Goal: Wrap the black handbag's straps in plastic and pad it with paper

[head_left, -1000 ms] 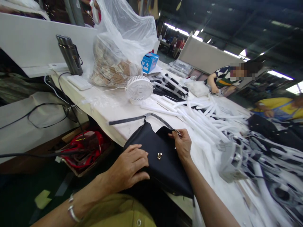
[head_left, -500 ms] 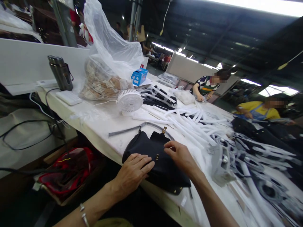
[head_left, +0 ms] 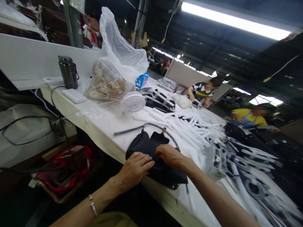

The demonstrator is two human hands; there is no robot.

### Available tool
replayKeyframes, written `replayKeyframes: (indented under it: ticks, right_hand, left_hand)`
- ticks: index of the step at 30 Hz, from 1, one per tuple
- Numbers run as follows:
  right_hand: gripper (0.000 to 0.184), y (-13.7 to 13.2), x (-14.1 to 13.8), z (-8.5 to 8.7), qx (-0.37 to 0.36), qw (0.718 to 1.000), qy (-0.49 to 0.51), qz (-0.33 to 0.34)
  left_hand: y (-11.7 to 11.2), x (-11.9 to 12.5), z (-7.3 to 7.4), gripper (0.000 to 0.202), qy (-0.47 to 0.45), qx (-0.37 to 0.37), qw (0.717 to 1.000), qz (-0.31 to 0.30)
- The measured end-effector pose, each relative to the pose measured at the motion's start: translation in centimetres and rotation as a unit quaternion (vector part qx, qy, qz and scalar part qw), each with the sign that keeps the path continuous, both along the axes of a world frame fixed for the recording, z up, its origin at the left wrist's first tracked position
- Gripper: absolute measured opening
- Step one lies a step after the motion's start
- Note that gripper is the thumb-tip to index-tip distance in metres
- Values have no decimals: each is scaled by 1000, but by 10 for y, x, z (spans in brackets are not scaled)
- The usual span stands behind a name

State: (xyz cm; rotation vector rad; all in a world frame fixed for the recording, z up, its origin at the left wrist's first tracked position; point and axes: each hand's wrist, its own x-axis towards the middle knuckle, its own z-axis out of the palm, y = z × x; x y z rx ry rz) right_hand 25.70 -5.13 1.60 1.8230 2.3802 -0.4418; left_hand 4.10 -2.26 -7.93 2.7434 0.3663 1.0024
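Observation:
A black handbag (head_left: 139,144) lies at the near edge of the work table, its strap (head_left: 127,130) wrapped in grey film and stretched out behind it. My left hand (head_left: 135,169) rests on the near side of the bag, fingers extended and flat against it. Bent fingers of my right hand (head_left: 170,155) are closed at the middle of the bag's front, over the spot of its small gold fitting. That fitting is hidden now, so what the fingertips grip cannot be made out. Beyond them stands a tab with a gold metal piece (head_left: 163,130).
A white fan (head_left: 133,102), a plastic sack (head_left: 111,80), a blue box (head_left: 142,80) and a dark flask (head_left: 68,72) stand farther back. White wrapped strips (head_left: 189,126) cover much of the table (head_left: 101,123). Two people work across it.
My right hand has moved left and inward, and its fingers have curled onto the gold fitting. My left hand stays on the bag. The view has shifted slightly.

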Motion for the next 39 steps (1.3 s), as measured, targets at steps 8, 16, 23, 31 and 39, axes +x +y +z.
replayKeyframes:
  ticks: [8, 16, 23, 31, 39]
  right_hand:
    - [19, -6, -15, 4, 10, 993, -76, 89]
    - [42, -56, -28, 23, 171, 979, -18, -112]
    - [36, -97, -2, -50, 134, 972, -30, -191]
    - [29, -66, 33, -57, 233, 941, -48, -242]
    - [37, -45, 41, -39, 129, 975, -17, -181]
  left_hand:
    - [5, -1, 11, 43, 43, -15, 999, -24]
    - [37, -2, 47, 58, 74, -20, 997, 13]
    - [60, 8, 28, 54, 260, -56, 964, 22]
    - [86, 53, 48, 43, 293, -12, 953, 73]
    - [90, 82, 59, 39, 349, -15, 936, -51]
